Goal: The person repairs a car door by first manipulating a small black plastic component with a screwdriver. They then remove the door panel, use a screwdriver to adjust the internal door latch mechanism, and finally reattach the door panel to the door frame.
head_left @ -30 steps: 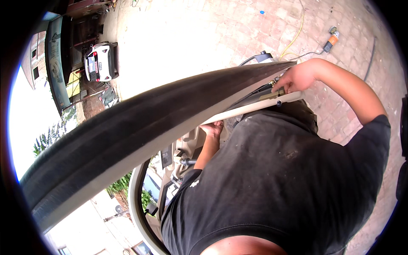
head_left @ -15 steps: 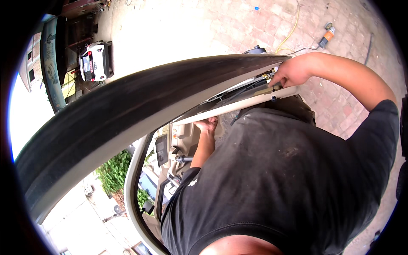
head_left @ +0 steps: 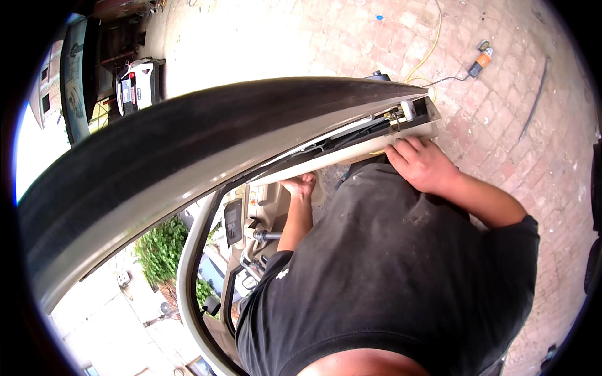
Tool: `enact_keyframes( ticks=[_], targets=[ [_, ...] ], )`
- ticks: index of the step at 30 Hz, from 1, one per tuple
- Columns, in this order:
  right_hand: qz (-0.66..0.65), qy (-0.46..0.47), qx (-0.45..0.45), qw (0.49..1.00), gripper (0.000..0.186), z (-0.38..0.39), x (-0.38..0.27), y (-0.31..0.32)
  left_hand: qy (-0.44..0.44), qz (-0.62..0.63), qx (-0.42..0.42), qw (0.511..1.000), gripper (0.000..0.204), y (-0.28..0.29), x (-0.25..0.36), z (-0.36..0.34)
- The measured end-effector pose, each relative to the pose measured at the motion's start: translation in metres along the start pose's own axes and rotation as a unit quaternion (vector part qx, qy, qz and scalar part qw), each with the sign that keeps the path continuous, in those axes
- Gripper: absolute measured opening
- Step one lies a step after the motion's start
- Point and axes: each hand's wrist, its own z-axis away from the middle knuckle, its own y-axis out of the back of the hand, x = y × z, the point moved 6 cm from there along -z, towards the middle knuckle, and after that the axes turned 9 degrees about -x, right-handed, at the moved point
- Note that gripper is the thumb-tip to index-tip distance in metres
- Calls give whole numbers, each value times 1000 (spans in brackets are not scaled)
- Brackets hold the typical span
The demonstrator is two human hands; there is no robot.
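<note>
A long beige panel (head_left: 326,164) runs in front of my chest, below a thick dark curved edge (head_left: 207,122) of the vehicle. My right hand (head_left: 421,164) lies at the panel's right part, its fingers bent over the near edge. A thin yellow item (head_left: 377,152) shows beside those fingertips; its kind is unclear. Farther left, my left hand (head_left: 301,183) is up against the panel's underside with curled fingers, and what they grip is hidden. In the open slot behind the panel, brass-coloured fittings (head_left: 394,116) and dark hoses (head_left: 357,133) show.
A cab with a grey lever (head_left: 269,236) and a dark screen (head_left: 234,222) is at left. On the brick paving (head_left: 501,125) lie an orange angle grinder (head_left: 481,62), a yellow hose (head_left: 433,44) and a dark rod (head_left: 536,100). A white car (head_left: 139,86) stands far left.
My right hand has come out of the slot by the fittings and moved nearer, onto the panel's near edge. The fittings are now uncovered. My left hand stays in nearly the same place.
</note>
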Motion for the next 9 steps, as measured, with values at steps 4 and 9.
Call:
enact_keyframes(
  ticks=[4,9],
  targets=[
    [-41,-88,7,995,31,8,0,-17,-4,-4,-7,1000,67,5,1,-3],
    [-36,-168,34,985,36,18,11,-25,1,0,-23,1000,67,13,-2,-7]
  ],
)
